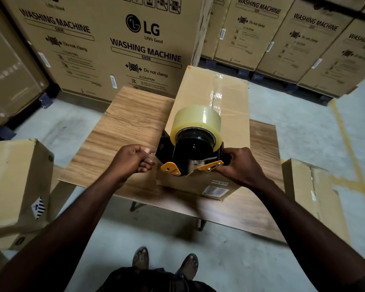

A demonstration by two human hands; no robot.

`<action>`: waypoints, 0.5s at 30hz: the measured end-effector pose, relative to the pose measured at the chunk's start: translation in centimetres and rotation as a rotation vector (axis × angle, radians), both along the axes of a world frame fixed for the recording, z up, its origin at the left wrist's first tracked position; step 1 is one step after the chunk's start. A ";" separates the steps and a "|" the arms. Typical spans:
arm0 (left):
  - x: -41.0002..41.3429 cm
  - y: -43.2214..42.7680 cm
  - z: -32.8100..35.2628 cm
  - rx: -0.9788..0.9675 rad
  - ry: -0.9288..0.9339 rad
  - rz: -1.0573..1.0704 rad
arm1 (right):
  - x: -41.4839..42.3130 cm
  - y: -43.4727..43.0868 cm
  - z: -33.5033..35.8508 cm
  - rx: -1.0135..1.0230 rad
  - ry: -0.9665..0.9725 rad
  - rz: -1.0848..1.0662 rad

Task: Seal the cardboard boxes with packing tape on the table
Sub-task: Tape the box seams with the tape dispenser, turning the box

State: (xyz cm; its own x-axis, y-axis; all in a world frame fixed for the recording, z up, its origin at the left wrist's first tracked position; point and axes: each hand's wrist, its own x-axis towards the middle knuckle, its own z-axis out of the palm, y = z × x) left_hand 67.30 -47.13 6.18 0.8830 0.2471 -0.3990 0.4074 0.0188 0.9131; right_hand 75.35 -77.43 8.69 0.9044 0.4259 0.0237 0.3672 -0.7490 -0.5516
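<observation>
Gripping black-and-orange tape dispenser [190, 152] in right hand [240, 165], pinching clear tape end [151, 154] in left hand [131, 160], brown cardboard box [232, 98] beneath both.

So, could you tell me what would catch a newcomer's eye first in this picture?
Probably the big roll of pale yellow tape on its black dispenser, held at the near end of the cardboard box on the wooden table. The right hand grips the dispenser while the left hand pinches what looks like the loose tape end. Behind stand tall washing machine cartons.
</observation>
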 end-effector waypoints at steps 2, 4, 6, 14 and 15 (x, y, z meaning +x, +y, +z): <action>0.5 0.2 -0.7 0.019 -0.011 -0.026 | 0.4 0.1 -0.3 -0.036 -0.001 0.002; 1.0 0.5 -1.6 0.036 -0.027 -0.049 | 0.7 0.2 -0.6 -0.070 -0.003 -0.008; 1.4 0.6 -2.5 0.048 -0.037 -0.059 | 1.0 0.3 -1.0 -0.099 0.005 -0.025; 2.2 -1.1 -6.7 0.135 -0.019 -0.011 | 1.0 0.4 -1.6 -0.160 0.008 -0.021; 2.4 -1.3 -6.9 0.184 -0.026 -0.012 | 0.9 0.4 -1.6 -0.161 0.005 -0.015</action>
